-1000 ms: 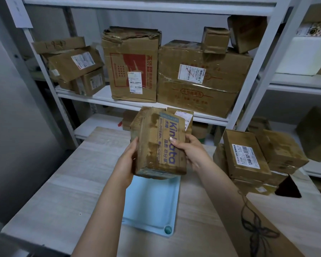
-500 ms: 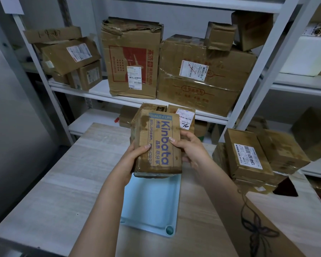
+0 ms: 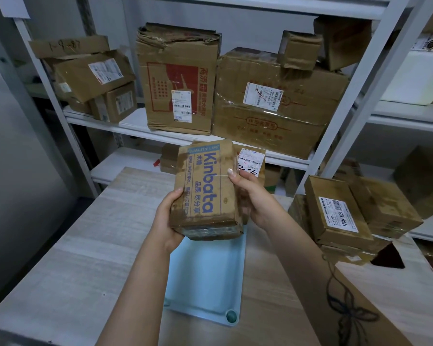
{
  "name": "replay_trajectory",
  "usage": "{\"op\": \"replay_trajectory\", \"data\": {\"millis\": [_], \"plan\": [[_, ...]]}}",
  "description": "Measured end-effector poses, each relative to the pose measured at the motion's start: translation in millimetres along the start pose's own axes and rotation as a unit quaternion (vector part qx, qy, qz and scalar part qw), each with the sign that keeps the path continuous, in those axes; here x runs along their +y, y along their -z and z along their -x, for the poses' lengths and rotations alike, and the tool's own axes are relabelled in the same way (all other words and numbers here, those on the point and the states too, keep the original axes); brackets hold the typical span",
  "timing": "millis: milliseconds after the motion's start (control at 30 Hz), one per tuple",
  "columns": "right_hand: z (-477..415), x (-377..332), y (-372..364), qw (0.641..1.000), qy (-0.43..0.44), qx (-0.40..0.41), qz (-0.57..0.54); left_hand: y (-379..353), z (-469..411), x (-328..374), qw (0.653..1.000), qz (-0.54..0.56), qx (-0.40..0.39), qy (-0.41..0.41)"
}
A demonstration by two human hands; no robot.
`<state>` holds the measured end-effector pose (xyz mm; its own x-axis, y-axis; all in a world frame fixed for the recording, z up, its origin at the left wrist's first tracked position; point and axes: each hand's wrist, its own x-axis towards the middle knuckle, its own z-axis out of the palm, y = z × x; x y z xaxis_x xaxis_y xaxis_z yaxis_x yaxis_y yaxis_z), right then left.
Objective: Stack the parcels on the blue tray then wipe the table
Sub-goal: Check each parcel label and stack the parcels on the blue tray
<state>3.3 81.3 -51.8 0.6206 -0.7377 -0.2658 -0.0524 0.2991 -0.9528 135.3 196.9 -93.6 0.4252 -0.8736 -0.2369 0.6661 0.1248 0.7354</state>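
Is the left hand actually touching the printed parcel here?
Touching. The head view shows the left hand cupping the lower left corner of the parcel, with the thumb lying on its printed face.

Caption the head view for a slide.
Left hand and right hand grip a Kinbata parcel above the blue tray on the table; more parcels stacked right.

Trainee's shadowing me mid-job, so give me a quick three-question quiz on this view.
1. True or false: only one hand holds the parcel.
2. The waiting stack sits: A, left of the tray; B, right of it; C, on it.
3. Fill in: the tray lies on the ___.
Key: 1 false, left hand and right hand both grip the parcel; 2 B; 3 table.
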Motion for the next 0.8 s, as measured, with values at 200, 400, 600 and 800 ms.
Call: {"op": "replay_trajectory", "data": {"millis": [200,400,600,800], "plan": [[-6,4,-4,1.0,-0.014,-0.003,-0.001,6,1,8,1.0,-0.011,0.005,0.009],[-9,4,-9,1.0,-0.014,-0.01,-0.014,9,6,13,0.999,-0.037,0.01,-0.001],[-9,2,-14,0.998,0.004,-0.03,-0.055,13,10,15,0.99,-0.139,0.024,0.004],[-2,-3,-15,0.991,0.016,-0.051,-0.122,13,13,21,0.977,-0.207,0.022,-0.049]]}}
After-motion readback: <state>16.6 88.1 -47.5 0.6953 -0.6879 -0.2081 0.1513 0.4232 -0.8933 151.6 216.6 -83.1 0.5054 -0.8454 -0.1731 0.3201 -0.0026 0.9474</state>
